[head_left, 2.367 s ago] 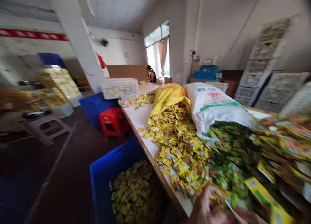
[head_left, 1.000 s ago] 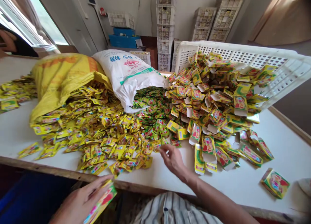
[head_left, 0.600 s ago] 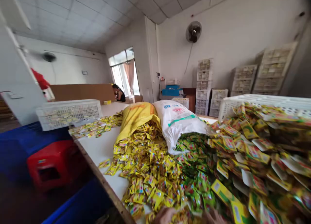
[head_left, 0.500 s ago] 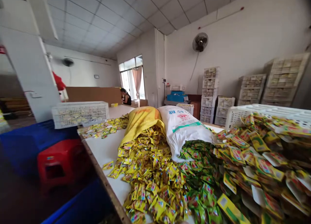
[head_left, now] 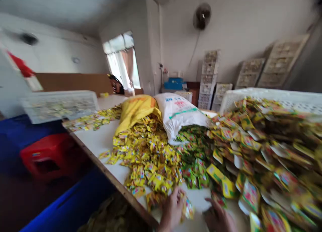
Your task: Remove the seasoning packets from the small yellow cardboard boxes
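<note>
At the bottom of the head view, my left hand point(head_left: 173, 206) is at the near edge of a heap of small yellow packets point(head_left: 153, 151). Its fingers are bent and blurred, and a few packets lie right beside them; whether it grips one cannot be made out. My right hand point(head_left: 220, 216) is low over the white tabletop point(head_left: 198, 195), fingers stretched leftward and apart, with nothing visible in them. Green packets point(head_left: 195, 165) lie beyond it. On its right is a big pile of open yellow-green small cardboard boxes point(head_left: 248, 191).
A yellow sack point(head_left: 136, 107) and a white sack point(head_left: 176, 111) spill packets onto the table. White crates point(head_left: 276, 96) point(head_left: 60, 106) stand right and left. A red stool point(head_left: 50, 154) and blue bin point(head_left: 75, 195) are beyond the left table edge. A person point(head_left: 116, 84) sits at the back.
Both my hands have come into view at the bottom. The camera has tilted down and turned slightly right, so the table contents appear higher and further left.
</note>
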A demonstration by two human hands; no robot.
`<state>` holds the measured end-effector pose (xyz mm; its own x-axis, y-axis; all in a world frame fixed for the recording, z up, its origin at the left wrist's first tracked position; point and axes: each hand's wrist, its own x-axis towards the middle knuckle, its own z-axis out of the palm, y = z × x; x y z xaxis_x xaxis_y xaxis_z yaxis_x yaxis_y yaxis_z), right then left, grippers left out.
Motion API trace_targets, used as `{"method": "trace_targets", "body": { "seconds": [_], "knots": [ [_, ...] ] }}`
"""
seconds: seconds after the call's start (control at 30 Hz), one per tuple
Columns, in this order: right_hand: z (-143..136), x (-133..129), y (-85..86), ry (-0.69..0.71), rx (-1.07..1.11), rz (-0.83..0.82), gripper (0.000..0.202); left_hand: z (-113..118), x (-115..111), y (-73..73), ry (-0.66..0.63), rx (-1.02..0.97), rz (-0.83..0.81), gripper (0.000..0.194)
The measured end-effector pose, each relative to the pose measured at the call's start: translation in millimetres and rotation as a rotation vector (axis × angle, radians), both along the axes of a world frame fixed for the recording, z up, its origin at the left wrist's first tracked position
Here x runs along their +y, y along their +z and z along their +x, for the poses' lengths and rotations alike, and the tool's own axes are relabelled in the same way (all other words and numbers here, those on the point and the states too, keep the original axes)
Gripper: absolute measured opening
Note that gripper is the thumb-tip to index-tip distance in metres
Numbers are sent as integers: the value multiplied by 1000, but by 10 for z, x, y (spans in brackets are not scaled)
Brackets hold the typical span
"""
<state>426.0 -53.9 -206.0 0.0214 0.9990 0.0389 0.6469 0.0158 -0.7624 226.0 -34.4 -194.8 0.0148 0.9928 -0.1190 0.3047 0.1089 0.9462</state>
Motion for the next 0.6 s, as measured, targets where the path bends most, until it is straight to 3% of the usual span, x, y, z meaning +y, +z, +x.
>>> {"method": "trace_targets", "body": {
  "seconds": [0.07,0.17,0.27,0.4,0.5,0.6],
  "knots": [
    [35,-74,14,-35,137,-80,28,50,-46,15,28,-137,18,24],
    [15,-103,187,-115,656,-139,36,100,-22,17,32,-341,-62,29],
    [-87,-73,392,-144,1021,-217,48,152,-12,-6,-2,-323,-41,27],
    [-222,-44,400,-114,1019,-204,46,235,-57,26,-72,-269,11,22],
    [-257,-37,281,-189,976,-155,43,276,-105,120,-80,-403,-64,23],
    [-262,-40,214,-235,1002,-133,41,297,-159,215,-174,-578,-176,35]
  ]
}}
